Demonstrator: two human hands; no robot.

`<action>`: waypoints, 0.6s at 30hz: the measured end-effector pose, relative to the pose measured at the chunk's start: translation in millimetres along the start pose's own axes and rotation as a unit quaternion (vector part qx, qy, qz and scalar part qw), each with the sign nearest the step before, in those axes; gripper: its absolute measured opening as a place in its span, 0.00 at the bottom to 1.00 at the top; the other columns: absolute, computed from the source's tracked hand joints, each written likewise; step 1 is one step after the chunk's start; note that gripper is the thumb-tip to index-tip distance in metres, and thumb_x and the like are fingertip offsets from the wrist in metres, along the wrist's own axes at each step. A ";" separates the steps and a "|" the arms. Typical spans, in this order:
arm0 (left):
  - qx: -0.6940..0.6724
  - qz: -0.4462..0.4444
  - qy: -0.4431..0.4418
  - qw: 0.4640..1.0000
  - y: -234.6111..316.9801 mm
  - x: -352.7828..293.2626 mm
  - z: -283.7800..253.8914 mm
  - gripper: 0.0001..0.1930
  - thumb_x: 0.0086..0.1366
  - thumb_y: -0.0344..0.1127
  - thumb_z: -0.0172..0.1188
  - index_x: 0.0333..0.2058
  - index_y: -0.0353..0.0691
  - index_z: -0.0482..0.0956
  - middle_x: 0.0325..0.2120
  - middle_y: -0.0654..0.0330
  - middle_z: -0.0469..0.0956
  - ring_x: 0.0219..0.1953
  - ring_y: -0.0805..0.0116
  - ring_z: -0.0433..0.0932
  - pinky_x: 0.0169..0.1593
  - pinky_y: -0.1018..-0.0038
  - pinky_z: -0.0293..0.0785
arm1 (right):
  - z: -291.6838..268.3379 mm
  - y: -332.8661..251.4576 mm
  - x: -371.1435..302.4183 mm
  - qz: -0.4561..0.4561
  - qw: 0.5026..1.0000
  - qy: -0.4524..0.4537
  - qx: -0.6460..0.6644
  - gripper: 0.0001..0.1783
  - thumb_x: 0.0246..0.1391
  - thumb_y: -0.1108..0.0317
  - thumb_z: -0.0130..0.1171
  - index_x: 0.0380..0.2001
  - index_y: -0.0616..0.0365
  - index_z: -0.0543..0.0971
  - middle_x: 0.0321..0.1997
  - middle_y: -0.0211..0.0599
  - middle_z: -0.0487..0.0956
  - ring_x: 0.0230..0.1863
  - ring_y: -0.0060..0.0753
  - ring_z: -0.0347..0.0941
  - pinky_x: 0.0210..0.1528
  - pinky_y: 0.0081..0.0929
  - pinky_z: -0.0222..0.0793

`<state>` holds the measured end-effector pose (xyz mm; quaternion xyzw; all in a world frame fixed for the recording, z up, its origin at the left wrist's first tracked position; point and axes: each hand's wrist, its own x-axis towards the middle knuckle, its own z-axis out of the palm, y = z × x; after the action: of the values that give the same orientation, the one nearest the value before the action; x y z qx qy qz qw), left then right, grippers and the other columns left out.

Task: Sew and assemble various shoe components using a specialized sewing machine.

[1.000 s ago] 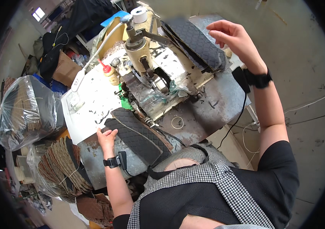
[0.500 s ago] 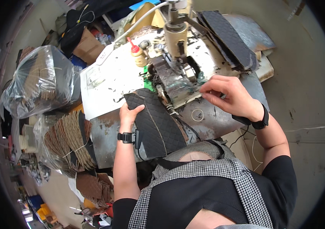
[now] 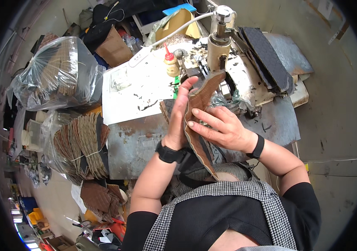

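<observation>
A bendy padded panel point(image 3: 200, 99) stands on edge between my hands in front of the sewing machine point(image 3: 219, 52), its brown face turned to the right. My left hand point(image 3: 176, 125) supports it from the left, fingers pointing up along its side. Pressed against the brown face are the fingers of my right hand point(image 3: 227, 131). A piece of black quilted material shows left of my left wrist; whether it belongs to the same panel I cannot tell. The panel hides much of the machine's lower part.
A red-capped bottle point(image 3: 171, 65) stands on the white tabletop point(image 3: 124, 104) amid dark scraps. Black quilted panels point(image 3: 266, 54) are stacked at the far right. Left of the table are a tied bundle of panels point(image 3: 80, 146) and a plastic-wrapped stack point(image 3: 57, 73).
The black quilted panel lay flat under my left hand; now a panel is raised on edge, brown face showing. My right hand has left the machine and moved left onto it.
</observation>
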<state>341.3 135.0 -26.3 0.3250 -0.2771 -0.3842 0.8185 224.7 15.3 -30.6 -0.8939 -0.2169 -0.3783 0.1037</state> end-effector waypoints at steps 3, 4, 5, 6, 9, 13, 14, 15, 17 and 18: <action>0.057 -0.010 0.020 0.998 4.4 -6.5 4.8 0.24 0.70 0.49 0.46 0.56 0.36 0.65 0.44 0.54 0.76 0.44 0.70 0.76 0.49 0.75 0.74 | -5.1 5.8 -1.9 -0.012 0.999 0.026 -0.018 0.32 0.42 0.71 0.57 0.56 0.47 0.73 0.64 0.36 0.67 0.41 0.35 0.70 0.43 0.29 0.70; 0.057 -0.033 0.048 0.997 8.5 -10.7 8.1 0.18 0.72 0.43 0.45 0.51 0.35 0.72 0.43 0.59 0.77 0.43 0.75 0.76 0.50 0.80 0.72 | -10.2 6.9 -1.5 -0.003 0.999 0.010 -0.037 0.31 0.42 0.71 0.57 0.55 0.48 0.74 0.63 0.34 0.68 0.41 0.35 0.70 0.43 0.30 0.70; 0.009 -0.074 0.063 0.995 17.4 -14.3 12.8 0.15 0.72 0.39 0.48 0.45 0.34 0.77 0.39 0.62 0.80 0.42 0.77 0.76 0.51 0.80 0.70 | -12.9 8.1 -2.2 0.008 0.998 -0.006 -0.055 0.31 0.41 0.71 0.57 0.54 0.48 0.74 0.62 0.32 0.68 0.41 0.36 0.70 0.43 0.30 0.71; 0.010 -0.074 0.062 0.995 18.3 -14.3 15.6 0.15 0.72 0.39 0.48 0.45 0.34 0.77 0.39 0.62 0.80 0.42 0.77 0.76 0.51 0.80 0.70 | -13.2 9.1 -2.6 0.008 0.998 -0.005 -0.056 0.31 0.41 0.71 0.57 0.54 0.48 0.74 0.62 0.32 0.68 0.41 0.36 0.70 0.43 0.30 0.71; 0.214 -0.017 0.006 0.977 18.5 -8.8 9.8 0.14 0.71 0.38 0.51 0.45 0.34 0.77 0.39 0.64 0.80 0.41 0.79 0.76 0.46 0.81 0.71 | -10.5 16.6 -5.2 0.011 0.999 -0.013 -0.039 0.29 0.40 0.72 0.57 0.52 0.52 0.76 0.60 0.33 0.70 0.40 0.36 0.70 0.43 0.31 0.72; 0.102 -0.008 0.103 0.989 28.7 5.0 14.0 0.12 0.71 0.36 0.50 0.46 0.34 0.76 0.40 0.64 0.80 0.42 0.80 0.75 0.46 0.80 0.72 | -14.1 33.1 2.0 0.046 0.993 0.084 -0.068 0.30 0.40 0.78 0.59 0.53 0.55 0.76 0.59 0.47 0.70 0.42 0.41 0.73 0.42 0.32 0.73; 0.100 -0.011 0.103 0.990 27.0 4.8 12.4 0.12 0.71 0.36 0.50 0.46 0.34 0.76 0.40 0.64 0.80 0.42 0.80 0.75 0.46 0.80 0.72 | -15.4 36.9 4.9 0.051 0.992 0.099 -0.063 0.30 0.40 0.79 0.58 0.52 0.55 0.76 0.59 0.47 0.70 0.42 0.42 0.74 0.42 0.32 0.73; 0.124 -0.036 0.097 0.987 26.0 2.9 11.3 0.13 0.71 0.35 0.51 0.46 0.34 0.76 0.40 0.64 0.80 0.42 0.80 0.76 0.46 0.79 0.72 | -18.1 37.4 8.8 0.055 0.993 0.096 -0.047 0.28 0.40 0.78 0.58 0.51 0.57 0.76 0.56 0.47 0.71 0.41 0.42 0.74 0.41 0.32 0.74; 0.178 -0.063 0.078 0.979 13.9 -4.3 7.3 0.13 0.70 0.33 0.52 0.48 0.32 0.74 0.43 0.62 0.79 0.43 0.77 0.76 0.49 0.77 0.72 | -18.7 38.7 7.4 0.062 0.993 0.091 -0.031 0.27 0.40 0.77 0.58 0.50 0.59 0.77 0.54 0.48 0.73 0.40 0.43 0.74 0.41 0.32 0.74; 0.227 -0.059 0.072 0.970 3.8 -11.6 4.0 0.16 0.68 0.31 0.54 0.51 0.31 0.71 0.46 0.59 0.77 0.47 0.74 0.74 0.52 0.76 0.70 | -15.8 40.7 1.5 0.041 0.997 0.060 -0.023 0.26 0.39 0.76 0.58 0.48 0.61 0.77 0.51 0.47 0.74 0.40 0.42 0.75 0.40 0.32 0.75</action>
<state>333.7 145.0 -23.3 0.5445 -0.2780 -0.3345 0.7172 234.7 -25.8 -19.4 -0.8798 -0.1645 -0.4318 0.1115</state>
